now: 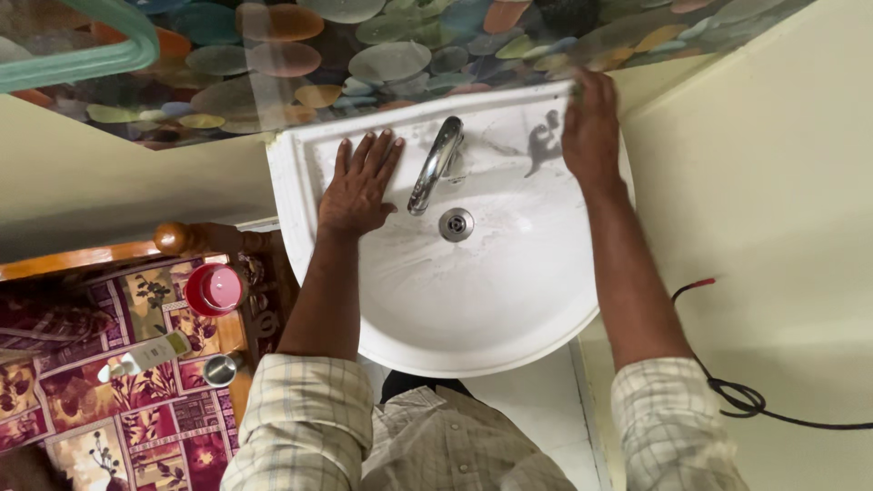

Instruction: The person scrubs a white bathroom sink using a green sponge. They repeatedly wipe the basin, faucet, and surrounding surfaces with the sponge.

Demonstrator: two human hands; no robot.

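Washbasin [509,300], frame centre | my left hand [359,186] spread flat on its rim beside tap [436,164] | my right hand [591,127] upper right, fingers together, pressing back edge.

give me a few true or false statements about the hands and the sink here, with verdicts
1. The left hand lies flat on the white sink, left of the chrome tap. True.
2. The right hand holds the tap. False: it is at the sink's back right corner, apart from the tap.
3. Water fills the basin. False: the basin is not filled and the drain is uncovered.
4. A red cup stands on the patterned surface left of the sink. True.
5. A black cable lies to the right. True.
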